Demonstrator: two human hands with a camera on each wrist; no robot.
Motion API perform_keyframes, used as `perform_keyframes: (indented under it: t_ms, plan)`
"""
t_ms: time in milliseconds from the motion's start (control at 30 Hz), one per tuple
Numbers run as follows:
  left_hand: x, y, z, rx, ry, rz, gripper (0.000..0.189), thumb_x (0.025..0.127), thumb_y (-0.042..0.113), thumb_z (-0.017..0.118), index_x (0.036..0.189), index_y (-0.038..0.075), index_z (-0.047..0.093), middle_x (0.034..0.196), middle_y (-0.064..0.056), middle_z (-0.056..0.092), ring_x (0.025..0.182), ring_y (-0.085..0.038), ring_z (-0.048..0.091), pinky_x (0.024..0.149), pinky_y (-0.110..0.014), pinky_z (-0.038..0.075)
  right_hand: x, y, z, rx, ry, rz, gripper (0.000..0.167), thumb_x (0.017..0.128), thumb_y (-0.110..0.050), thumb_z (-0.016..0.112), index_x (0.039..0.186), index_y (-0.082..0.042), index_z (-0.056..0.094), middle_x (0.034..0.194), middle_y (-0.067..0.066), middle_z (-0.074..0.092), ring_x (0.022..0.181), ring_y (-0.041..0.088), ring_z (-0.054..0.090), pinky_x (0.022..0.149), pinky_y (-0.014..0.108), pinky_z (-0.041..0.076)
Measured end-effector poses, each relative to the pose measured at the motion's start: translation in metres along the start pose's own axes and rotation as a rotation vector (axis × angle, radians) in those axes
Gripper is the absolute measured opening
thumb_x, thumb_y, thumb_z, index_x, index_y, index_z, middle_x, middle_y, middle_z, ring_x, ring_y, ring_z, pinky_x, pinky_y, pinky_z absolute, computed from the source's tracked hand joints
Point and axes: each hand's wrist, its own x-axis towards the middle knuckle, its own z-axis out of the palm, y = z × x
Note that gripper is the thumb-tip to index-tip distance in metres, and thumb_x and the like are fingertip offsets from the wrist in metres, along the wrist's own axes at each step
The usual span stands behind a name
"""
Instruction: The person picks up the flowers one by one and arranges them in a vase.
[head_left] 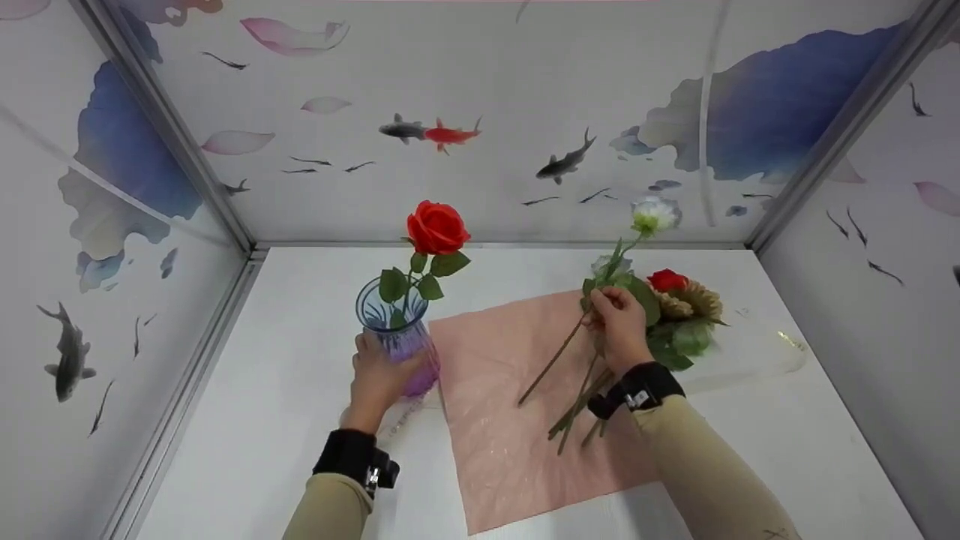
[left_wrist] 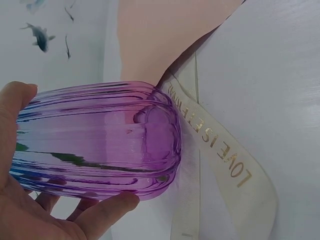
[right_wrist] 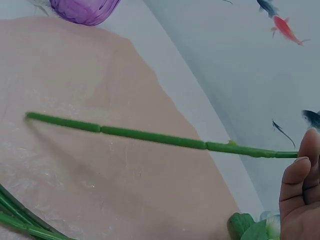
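Observation:
My left hand [head_left: 381, 381] grips a ribbed glass vase [left_wrist: 110, 132], blue at the rim and purple toward the base. A red rose [head_left: 437, 227] with green leaves stands in it, its stem showing through the glass in the left wrist view. On the right, my right hand [head_left: 621, 330] pinches the green stem [right_wrist: 150, 138] of a white flower [head_left: 655, 216] between thumb and fingers. The flower's head points up and away, and its bare stem end slants down over the pink wrapping paper [head_left: 491, 450].
Beside my right hand lie a red rose [head_left: 667, 280], a tan flower [head_left: 694, 302] and leaves, with several stems [head_left: 574, 416] across the paper. A cream ribbon [left_wrist: 220, 145] with gold letters lies by the vase base. Printed panels [head_left: 510, 90] wall in the white table [head_left: 225, 442].

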Motion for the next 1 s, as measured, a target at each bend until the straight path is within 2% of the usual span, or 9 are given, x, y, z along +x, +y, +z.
perform_keyframes:
  t_ms: [167, 300, 667, 833, 1000]
  plan:
    - [0.001, -0.001, 0.001, -0.008, 0.011, 0.011, 0.114, 0.084, 0.049, 0.077, 0.156, -0.007, 0.009, 0.154, -0.029, 0.025, 0.138, -0.053, 0.035, 0.106, -0.067, 0.042, 0.004, 0.005, -0.001, 0.031, 0.022, -0.043, 0.02, 0.103, -0.018, 0.061, 0.113, -0.006, 0.05, 0.089, 0.006, 0.058, 0.064, 0.017, 0.064, 0.064, 0.028, 0.057]
    - [0.001, -0.001, 0.001, -0.006, 0.005, 0.004, 0.114, 0.085, 0.049, 0.076, 0.156, -0.008, 0.008, 0.154, -0.029, 0.024, 0.139, -0.052, 0.034, 0.106, -0.067, 0.042, 0.004, 0.005, 0.0, 0.064, 0.018, -0.071, 0.021, 0.102, -0.019, 0.062, 0.112, -0.004, 0.05, 0.088, 0.006, 0.06, 0.066, 0.017, 0.065, 0.065, 0.028, 0.058]
    - [0.002, -0.001, 0.001, -0.011, 0.011, 0.011, 0.114, 0.084, 0.048, 0.077, 0.157, -0.008, 0.009, 0.154, -0.03, 0.025, 0.139, -0.052, 0.035, 0.107, -0.066, 0.042, -0.002, -0.006, 0.004, 0.16, -0.07, -0.123, 0.022, 0.103, -0.017, 0.06, 0.115, -0.003, 0.047, 0.092, 0.01, 0.067, 0.075, 0.021, 0.071, 0.072, 0.032, 0.059]
    - [0.002, -0.001, 0.002, -0.014, 0.012, 0.007, 0.114, 0.084, 0.049, 0.077, 0.157, -0.007, 0.009, 0.154, -0.03, 0.025, 0.139, -0.052, 0.035, 0.107, -0.066, 0.041, -0.009, -0.014, 0.01, 0.251, -0.099, -0.133, 0.019, 0.103, -0.012, 0.061, 0.112, -0.002, 0.048, 0.093, 0.013, 0.068, 0.076, 0.025, 0.072, 0.072, 0.032, 0.06]
    - [0.002, -0.001, 0.001, -0.007, 0.007, 0.002, 0.113, 0.085, 0.05, 0.077, 0.157, -0.005, 0.009, 0.154, -0.03, 0.024, 0.139, -0.053, 0.034, 0.107, -0.067, 0.041, -0.015, -0.024, 0.017, 0.341, -0.145, -0.138, 0.017, 0.103, -0.009, 0.06, 0.113, 0.0, 0.05, 0.092, 0.013, 0.071, 0.074, 0.023, 0.073, 0.073, 0.033, 0.061]
